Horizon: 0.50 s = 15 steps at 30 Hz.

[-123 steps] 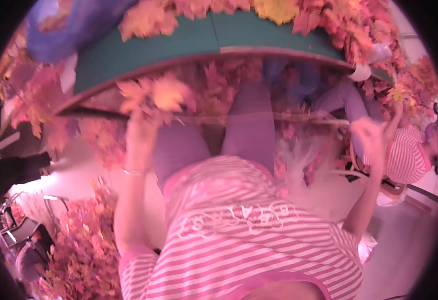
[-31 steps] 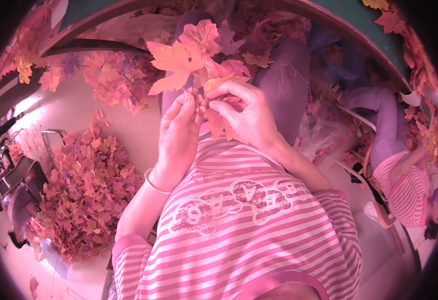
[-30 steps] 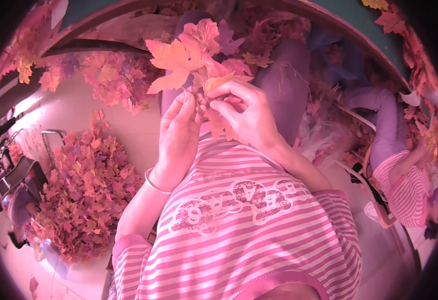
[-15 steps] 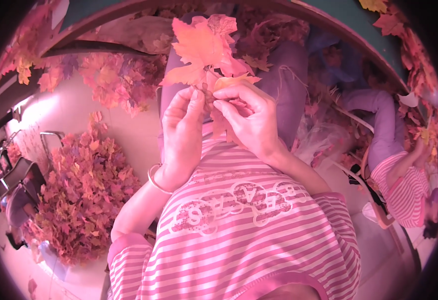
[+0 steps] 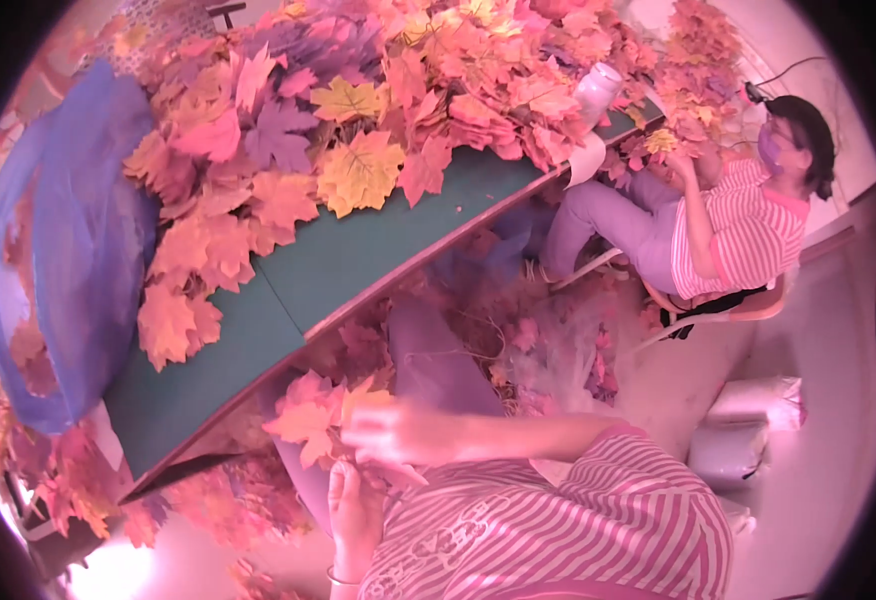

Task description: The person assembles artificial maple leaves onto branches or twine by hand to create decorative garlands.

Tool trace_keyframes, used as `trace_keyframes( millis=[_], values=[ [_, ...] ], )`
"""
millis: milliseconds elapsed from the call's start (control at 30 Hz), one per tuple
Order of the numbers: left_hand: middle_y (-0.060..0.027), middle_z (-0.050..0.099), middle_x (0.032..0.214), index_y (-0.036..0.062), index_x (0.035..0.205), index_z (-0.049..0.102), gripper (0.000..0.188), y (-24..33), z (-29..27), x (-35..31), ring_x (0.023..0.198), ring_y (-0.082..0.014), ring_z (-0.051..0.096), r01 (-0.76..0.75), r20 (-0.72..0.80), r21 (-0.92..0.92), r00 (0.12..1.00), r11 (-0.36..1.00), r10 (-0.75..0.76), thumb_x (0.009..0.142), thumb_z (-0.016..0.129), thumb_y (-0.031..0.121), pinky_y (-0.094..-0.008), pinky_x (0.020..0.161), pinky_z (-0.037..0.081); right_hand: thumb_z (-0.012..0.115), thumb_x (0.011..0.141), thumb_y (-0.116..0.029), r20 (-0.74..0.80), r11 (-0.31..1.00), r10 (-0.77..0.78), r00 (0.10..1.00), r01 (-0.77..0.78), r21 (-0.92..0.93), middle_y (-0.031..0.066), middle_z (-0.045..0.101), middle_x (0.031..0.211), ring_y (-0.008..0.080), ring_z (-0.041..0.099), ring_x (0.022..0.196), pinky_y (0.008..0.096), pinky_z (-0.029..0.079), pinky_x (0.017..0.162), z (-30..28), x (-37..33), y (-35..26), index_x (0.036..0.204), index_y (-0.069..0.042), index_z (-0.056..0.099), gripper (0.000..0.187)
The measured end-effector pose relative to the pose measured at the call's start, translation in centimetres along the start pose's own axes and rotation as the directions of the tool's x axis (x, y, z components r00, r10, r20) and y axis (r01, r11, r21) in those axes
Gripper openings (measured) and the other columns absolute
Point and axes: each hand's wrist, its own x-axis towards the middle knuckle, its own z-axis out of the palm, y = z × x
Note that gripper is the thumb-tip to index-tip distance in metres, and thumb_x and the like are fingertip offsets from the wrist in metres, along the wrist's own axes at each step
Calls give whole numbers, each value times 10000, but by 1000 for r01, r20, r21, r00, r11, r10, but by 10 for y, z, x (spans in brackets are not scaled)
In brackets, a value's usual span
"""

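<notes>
Right hand [image 5: 406,432] has shifted leftward, grip unclear; left hand [image 5: 356,506] pinches jagged orange leaves [image 5: 306,422].

Single head view: wide fisheye worn on the head, upright, aimed down and forward. Own shirt [image 5: 548,515] closest, then left hand [image 5: 356,505] and right hand [image 5: 398,432], close range. Sits askew to the tabletop [image 5: 388,250]: near edge slants lower left to upper right. Co-worker [image 5: 733,225] near that edge's right end, farther off.

From here I see held leaves [image 5: 303,424] matt, cloth-like; tabletop [image 5: 388,262] smooth, matt; blue bag [image 5: 98,230] thin, glossy plastic; striped shirt [image 5: 558,525] matt cloth.
</notes>
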Motion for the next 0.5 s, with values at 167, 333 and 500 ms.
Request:
trace_keyframes(
  millis=[167,333,500],
  values=[
    [-68,641,1136,27,1176,570,189,-12,10,2,995,-137,612,-26,-5,103,1000,994,27,998,571,-36,-262,898,513,757,815,-84,-659,894,4,752,-298,-335,126,602,910,351,617,871,438,521,764,-164,81,74,982,-19,633,218],
    [-71,665,1099,-1,1137,601,167,-15,2,7,993,-139,636,-17,-107,168,994,986,36,979,590,-53,-260,921,510,787,787,-91,-601,758,41,798,-417,-502,132,598,893,339,616,890,431,513,784,-204,112,133,899,-37,658,179],
    [31,634,935,53,1034,666,126,-18,-21,8,886,-55,586,35,-116,492,993,870,25,1028,609,165,-231,738,500,733,842,-65,-592,839,-57,804,-284,-465,110,690,841,191,665,791,324,523,740,-214,121,154,884,-18,718,65]
  ],
)
